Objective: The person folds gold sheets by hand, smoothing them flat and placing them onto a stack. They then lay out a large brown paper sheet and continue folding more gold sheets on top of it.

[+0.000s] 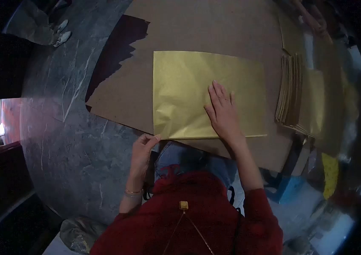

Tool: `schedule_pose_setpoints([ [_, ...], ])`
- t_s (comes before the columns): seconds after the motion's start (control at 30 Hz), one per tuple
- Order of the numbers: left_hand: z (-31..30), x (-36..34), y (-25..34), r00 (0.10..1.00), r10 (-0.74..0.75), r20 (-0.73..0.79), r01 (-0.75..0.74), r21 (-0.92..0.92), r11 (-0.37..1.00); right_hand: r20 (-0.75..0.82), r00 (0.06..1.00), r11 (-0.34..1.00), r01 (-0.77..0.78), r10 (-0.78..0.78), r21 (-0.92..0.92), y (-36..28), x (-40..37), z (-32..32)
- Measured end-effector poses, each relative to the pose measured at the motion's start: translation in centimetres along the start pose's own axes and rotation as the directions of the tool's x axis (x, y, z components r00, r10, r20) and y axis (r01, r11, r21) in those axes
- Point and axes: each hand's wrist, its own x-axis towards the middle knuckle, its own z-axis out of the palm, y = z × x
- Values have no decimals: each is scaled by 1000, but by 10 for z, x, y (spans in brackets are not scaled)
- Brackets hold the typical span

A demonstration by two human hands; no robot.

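While the right hand (223,112) lies flat on the gold sheet (184,89), fingers extended and close together, the left hand (142,151) pinches the sheet's 7 o'clock corner between thumb and forefinger. The sheet lies on brown cardboard (206,29), which covers a dark marbled surface (61,127). A stack of gold sheets (291,91) sits at 3 o'clock, just clear of the sheet.
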Motion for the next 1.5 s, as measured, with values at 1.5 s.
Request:
schedule_pose_setpoints([
  [1.5, 51, 121, 72, 515, 589, 623, -518, 773, -366, -145, 989, 1000, 13, -12, 4, -2, -4, 7],
])
